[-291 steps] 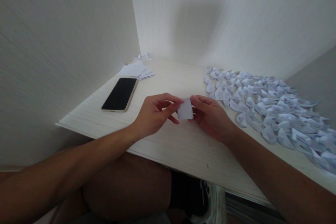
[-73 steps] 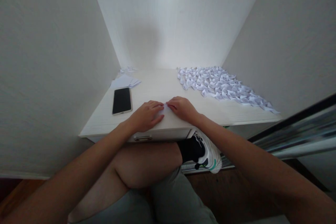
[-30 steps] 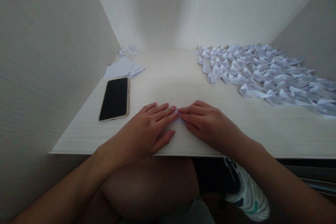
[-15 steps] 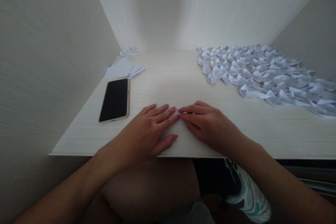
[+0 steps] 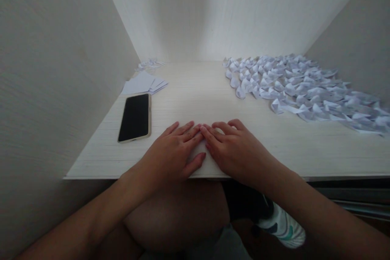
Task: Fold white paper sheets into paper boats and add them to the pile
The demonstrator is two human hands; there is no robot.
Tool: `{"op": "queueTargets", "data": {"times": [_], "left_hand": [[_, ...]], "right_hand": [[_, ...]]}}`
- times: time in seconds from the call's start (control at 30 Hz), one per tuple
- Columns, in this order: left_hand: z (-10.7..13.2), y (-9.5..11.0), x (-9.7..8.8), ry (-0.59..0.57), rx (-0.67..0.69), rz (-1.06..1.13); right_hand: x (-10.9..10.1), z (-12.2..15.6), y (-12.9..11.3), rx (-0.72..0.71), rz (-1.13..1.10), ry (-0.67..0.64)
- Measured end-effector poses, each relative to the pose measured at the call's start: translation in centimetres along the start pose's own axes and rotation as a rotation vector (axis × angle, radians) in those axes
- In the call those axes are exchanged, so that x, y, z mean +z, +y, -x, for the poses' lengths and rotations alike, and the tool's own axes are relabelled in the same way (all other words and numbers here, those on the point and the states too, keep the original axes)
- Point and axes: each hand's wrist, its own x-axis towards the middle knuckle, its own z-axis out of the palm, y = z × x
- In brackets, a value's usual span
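Note:
My left hand (image 5: 173,150) lies flat on the white table, palm down, its fingers spread and its thumb apart. My right hand (image 5: 239,146) rests opposite, index finger stretched down and other fingers loosely bent and apart. The fingertips of both hands meet on the tabletop near the front edge. Whatever lies beneath them is covered by the fingers; a small bit of white paper showed there in the earlier frame.
At the left lie a black-screened phone (image 5: 135,117), a few white paper sheets (image 5: 141,83) and thin paper scraps (image 5: 150,64). Many small folded white paper pieces (image 5: 292,85) spread across the table's right side. Walls rise at the back and both sides.
My right hand has shifted left, its index fingertip now against the left fingertips, and its other fingers have spread. The white paper between the hands is now covered. The view has shifted slightly.

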Motion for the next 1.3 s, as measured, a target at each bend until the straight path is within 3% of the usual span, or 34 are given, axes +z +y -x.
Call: {"op": "queueTargets", "data": {"times": [0.3, 0.57, 0.7, 0.9, 1.03, 1.17, 1.3], "left_hand": [[0.0, 0.4, -0.2, -0.011, -0.030, -0.064], [-1.7, 1.1, 0.1, 0.075, 0.058, -0.062], [-3.8, 0.7, -0.6, -0.001, -0.132, 0.079], [-8.4, -1.6, -3.6, -0.156, -0.224, 0.213], [-10.6, -2.3, -4.2, -0.325, -0.344, 0.382], [-11.1, -2.7, -4.0, -0.430, -0.430, 0.564], [-9.9, -2.7, -4.2, -0.383, -0.424, 0.787]], "right_hand": [[-1.7, 3.8, -1.2, 0.112, -0.063, -0.044], [-1.2, 4.3, -2.4, 0.193, -0.104, -0.016], [-0.5, 4.4, -3.0, 0.254, -0.123, 0.038], [0.5, 4.8, -3.7, 0.296, -0.116, 0.122], [0.6, 4.8, -4.0, 0.303, -0.106, 0.149], [0.4, 4.9, -4.1, 0.304, -0.132, 0.166], [0.8, 4.5, -3.6, 0.406, -0.312, 0.283]]}}
